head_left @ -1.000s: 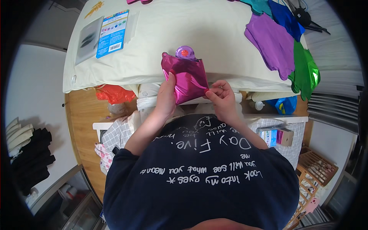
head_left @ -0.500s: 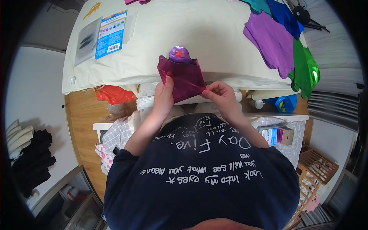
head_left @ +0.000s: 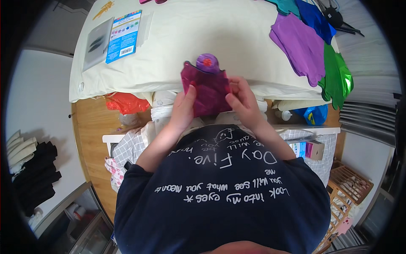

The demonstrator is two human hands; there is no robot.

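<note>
Foil balloon (head_left: pixel 207 86) pinched flat between left hand (head_left: pixel 182 111) and right hand (head_left: pixel 243 103); thin foil may crease or tear if tugged.

Here's a dark navy short-sleeved T-shirt (head_left: pixel 220 199), filling the frame from six o'clock upward, with several lines of white handwritten-style lettering across the chest. Both forearms are bare, no watch, no rings or bracelets showing on the left hand (head_left: pixel 182 111) or right hand (head_left: pixel 244 105).

bare cream cloth (head_left: pixel 203 38) ahead, foil sheets (head_left: pixel 302 46) crowding right
</note>
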